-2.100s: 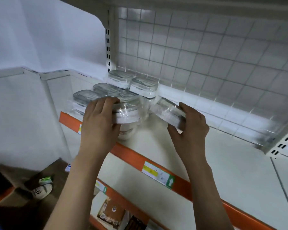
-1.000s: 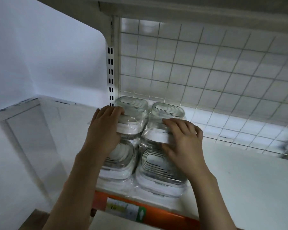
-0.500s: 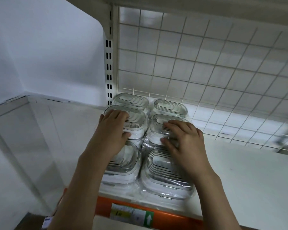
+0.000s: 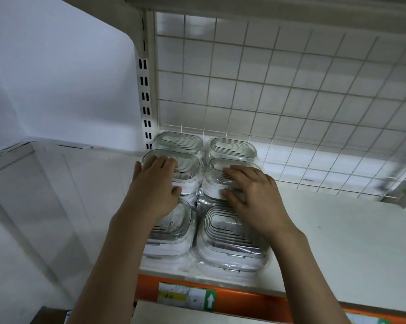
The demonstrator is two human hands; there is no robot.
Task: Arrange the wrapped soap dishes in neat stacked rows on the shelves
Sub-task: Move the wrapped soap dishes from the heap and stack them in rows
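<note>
Clear wrapped soap dishes stand in two columns of three at the left end of the white shelf point(image 4: 337, 242). My left hand point(image 4: 155, 188) rests on the middle-left dish point(image 4: 189, 164), fingers laid over its lid and thumb at its near side. On the middle-right dish point(image 4: 215, 170) lies my right hand point(image 4: 251, 195), fingers spread on the lid. Behind them are the back-left dish point(image 4: 178, 142) and back-right dish point(image 4: 231, 148). In front stand the front-left stack point(image 4: 174, 228) and front-right stack point(image 4: 230, 235), each more than one dish high.
A wire grid panel point(image 4: 267, 90) closes the back of the shelf, with a slotted upright post point(image 4: 144, 90) at its left. An orange front strip point(image 4: 244, 300) carries a price label point(image 4: 187, 295). A white wall point(image 4: 57, 78) lies to the left, bare shelf to the right.
Both hands carried a wrapped dish each from the shelf front up onto the middle row and set them down. Over the last half second the hands stay on the lids.
</note>
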